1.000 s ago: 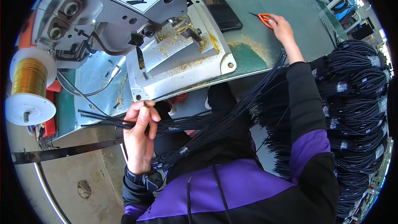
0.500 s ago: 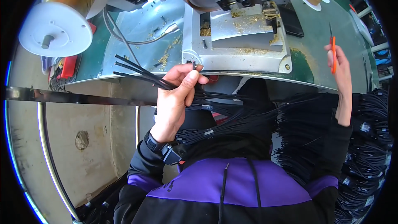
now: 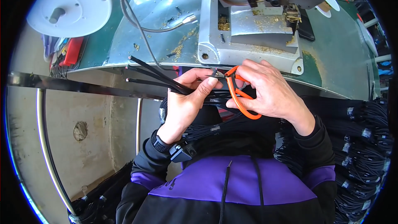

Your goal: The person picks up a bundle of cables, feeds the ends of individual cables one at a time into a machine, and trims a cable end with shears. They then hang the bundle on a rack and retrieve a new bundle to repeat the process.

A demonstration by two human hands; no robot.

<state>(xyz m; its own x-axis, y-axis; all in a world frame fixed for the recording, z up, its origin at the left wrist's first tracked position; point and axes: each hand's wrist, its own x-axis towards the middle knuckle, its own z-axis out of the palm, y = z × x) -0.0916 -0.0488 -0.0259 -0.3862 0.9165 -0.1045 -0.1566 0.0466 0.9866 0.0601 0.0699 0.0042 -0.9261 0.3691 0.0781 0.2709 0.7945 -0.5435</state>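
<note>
Several black cables point(image 3: 155, 73) run through my left hand point(image 3: 186, 99), their cut ends sticking out to the left. Between its thumb and index finger it pinches one short cable end. My right hand point(image 3: 271, 91) grips orange-handled scissors point(image 3: 237, 99), fingers in the loops. The dark blades reach left to the pinched cable end, right by my left fingertips; whether they touch it I cannot tell. More black cable point(image 3: 215, 128) lies bundled across my lap beneath both hands.
Ahead stands a metal machine point(image 3: 248, 54) on a green table point(image 3: 327, 62), with brass-coloured scraps around it. A flexible metal hose point(image 3: 161, 29) and a white spool point(image 3: 68, 6) are at left. Cable bundles point(image 3: 356, 153) are piled at right; a metal rail point(image 3: 78, 87) runs along the left.
My right hand has come in from the far right with the scissors, bringing the blades to the cable end at my left hand. My view has shifted slightly.
</note>
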